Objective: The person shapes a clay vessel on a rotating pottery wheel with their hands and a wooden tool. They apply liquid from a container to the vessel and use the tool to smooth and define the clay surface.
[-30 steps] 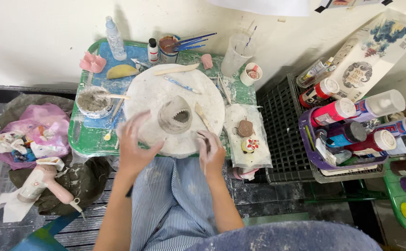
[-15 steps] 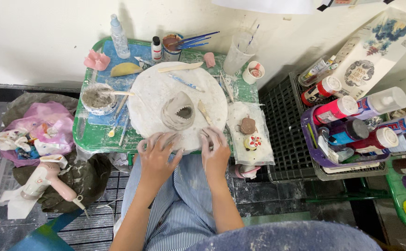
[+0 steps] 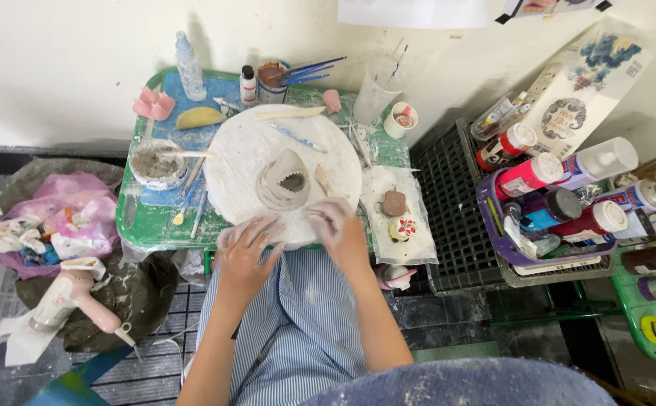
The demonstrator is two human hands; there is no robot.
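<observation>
Both hands (image 3: 290, 240) on round white board's (image 3: 245, 150) near edge, jagged-rimmed clay cup (image 3: 283, 188) at centre

**Clay, plastic and cloth on the worktop**

The clay piece (image 3: 284, 183) is seen as matt, grey and rough, with a jagged rim. The round board (image 3: 256, 146) beneath it is dulled by a chalky white film. Both the left hand (image 3: 245, 254) and the right hand (image 3: 335, 225) are coated in pale, dry clay. The green worktop (image 3: 144, 222) appears as smooth plastic, smeared. The striped apron (image 3: 290, 323) is woven cloth. The paint bottles (image 3: 561, 188) are glossy plastic.
</observation>
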